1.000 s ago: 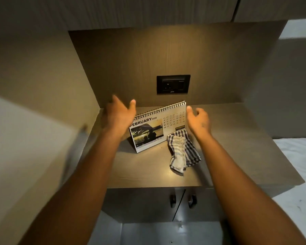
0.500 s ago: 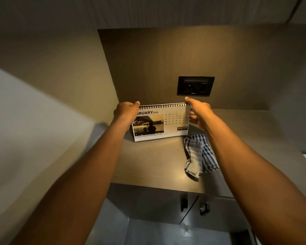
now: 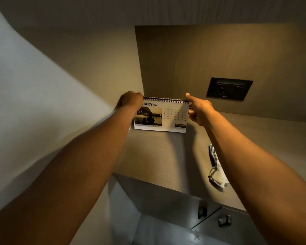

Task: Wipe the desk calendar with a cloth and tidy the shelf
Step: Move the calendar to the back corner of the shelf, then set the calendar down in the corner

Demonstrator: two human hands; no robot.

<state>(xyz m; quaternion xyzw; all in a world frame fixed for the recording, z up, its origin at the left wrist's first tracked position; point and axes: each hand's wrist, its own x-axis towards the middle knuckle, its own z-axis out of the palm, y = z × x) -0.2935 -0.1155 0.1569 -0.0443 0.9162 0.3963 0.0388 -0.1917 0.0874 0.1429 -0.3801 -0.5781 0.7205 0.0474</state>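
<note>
A spiral-bound desk calendar (image 3: 166, 117) showing February stands upright at the back left corner of the wooden shelf (image 3: 157, 156), close to the back panel. My left hand (image 3: 130, 101) grips its top left corner and covers part of the month name. My right hand (image 3: 199, 110) holds its right edge, thumb on the top by the spiral. A checked blue-and-white cloth (image 3: 216, 167) lies crumpled on the shelf near the front edge, partly hidden under my right forearm.
A black wall socket plate (image 3: 229, 89) sits on the back panel right of the calendar. A side wall closes the shelf on the left. Below the shelf's front edge are two cabinet doors with dark knobs (image 3: 223, 221).
Both hands went from hovering open to gripping the calendar's sides. The calendar has shifted left and back toward the corner, away from the cloth. The view has swung left.
</note>
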